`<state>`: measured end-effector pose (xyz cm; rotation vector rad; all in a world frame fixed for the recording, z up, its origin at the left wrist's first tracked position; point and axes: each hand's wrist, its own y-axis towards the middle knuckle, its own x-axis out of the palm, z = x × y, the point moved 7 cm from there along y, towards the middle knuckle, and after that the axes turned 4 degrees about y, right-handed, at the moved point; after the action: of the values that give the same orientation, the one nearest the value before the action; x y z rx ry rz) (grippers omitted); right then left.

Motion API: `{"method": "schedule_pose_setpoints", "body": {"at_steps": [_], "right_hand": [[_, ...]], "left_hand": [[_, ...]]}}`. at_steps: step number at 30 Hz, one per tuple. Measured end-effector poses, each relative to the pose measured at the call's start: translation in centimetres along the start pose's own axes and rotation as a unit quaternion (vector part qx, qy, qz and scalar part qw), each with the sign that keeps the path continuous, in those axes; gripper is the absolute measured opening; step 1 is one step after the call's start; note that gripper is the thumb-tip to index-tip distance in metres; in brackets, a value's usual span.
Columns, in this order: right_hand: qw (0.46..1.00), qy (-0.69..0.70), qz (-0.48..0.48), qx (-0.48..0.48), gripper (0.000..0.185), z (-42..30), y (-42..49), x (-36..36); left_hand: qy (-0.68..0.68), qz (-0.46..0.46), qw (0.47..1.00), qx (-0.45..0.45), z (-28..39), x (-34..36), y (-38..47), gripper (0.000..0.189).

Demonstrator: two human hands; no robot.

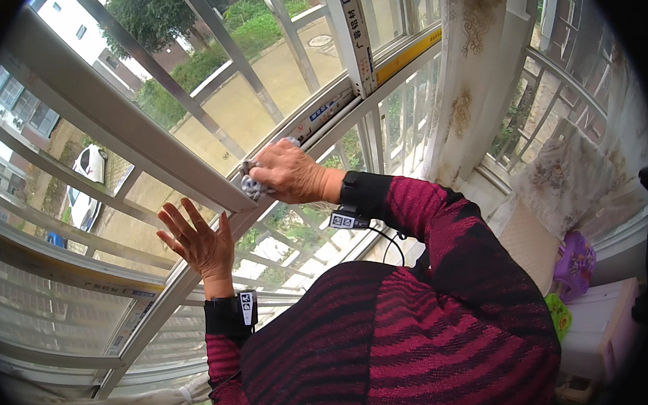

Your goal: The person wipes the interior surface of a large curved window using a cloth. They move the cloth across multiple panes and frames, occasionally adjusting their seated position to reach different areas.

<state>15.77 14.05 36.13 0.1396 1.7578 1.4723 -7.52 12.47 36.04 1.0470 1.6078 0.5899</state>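
Bunched under my right hand (291, 171) is a grey-and-white patterned cloth (254, 184). The hand presses it against the corner where the upright window bar (135, 130) meets the lower window frame (329, 131). My left hand (201, 244) has its fingers spread in front of the window pane (125, 192), left of that upright bar, and holds nothing. Whether its fingertips touch the glass I cannot tell. Black straps with small printed sensors and a thin cable sit at both wrists.
Printed and yellow film strips (408, 55) cling to parts of the frame. Metal security bars (222, 40) stand outside. A lace curtain (465, 82) hangs at right, and a tied curtain (171, 399) lies lower left. Purple (573, 268) and green plastic items (559, 315) are by a white cabinet (593, 332).
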Motion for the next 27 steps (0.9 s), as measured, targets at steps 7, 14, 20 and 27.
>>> {"method": "schedule_pose_setpoints", "body": {"at_steps": [7,14,20,27], "right_hand": [[0.963,-0.194,0.021,0.186,0.036,14.0,-6.1,-9.1],[0.962,-0.171,0.053,0.208,0.028,9.8,-4.6,-6.8],[0.998,0.027,0.02,0.058,0.03,-1.9,-0.2,1.4],[0.982,-0.134,0.079,0.104,0.027,7.9,-3.3,-4.4]], "left_hand": [[0.009,0.002,1.0,0.003,0.0,0.1,0.0,0.092],[0.015,0.0,1.0,0.003,0.1,0.1,0.1,0.092],[0.009,-0.003,1.0,-0.003,0.1,0.0,0.1,0.094],[0.024,0.003,1.0,0.002,0.1,0.1,-0.2,0.089]]}}
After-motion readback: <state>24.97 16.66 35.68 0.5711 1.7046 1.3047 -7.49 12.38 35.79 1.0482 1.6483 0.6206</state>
